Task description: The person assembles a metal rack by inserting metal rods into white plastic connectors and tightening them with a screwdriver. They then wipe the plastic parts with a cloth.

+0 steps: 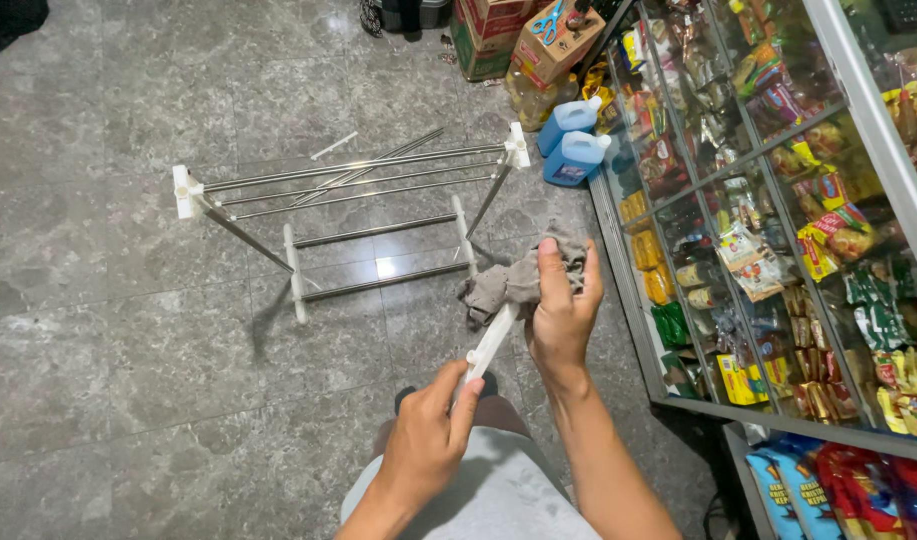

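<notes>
My left hand (430, 432) grips the near end of a short white plastic bar (489, 343). My right hand (561, 305) holds a grey rag (498, 285) wrapped around the bar's far end. Both hands are in front of me, above my knees and the grey tiled floor. A small metal drying rack (348, 215) with white plastic joints stands on the floor beyond the hands, apart from them.
A glass display case (778, 230) full of colourful snack packets runs along the right. Two blue liquid bottles (576, 158) stand at its far corner, beside cardboard boxes (538, 40) with blue scissors (548, 20) on top. A thin white rod (334, 146) lies behind the rack.
</notes>
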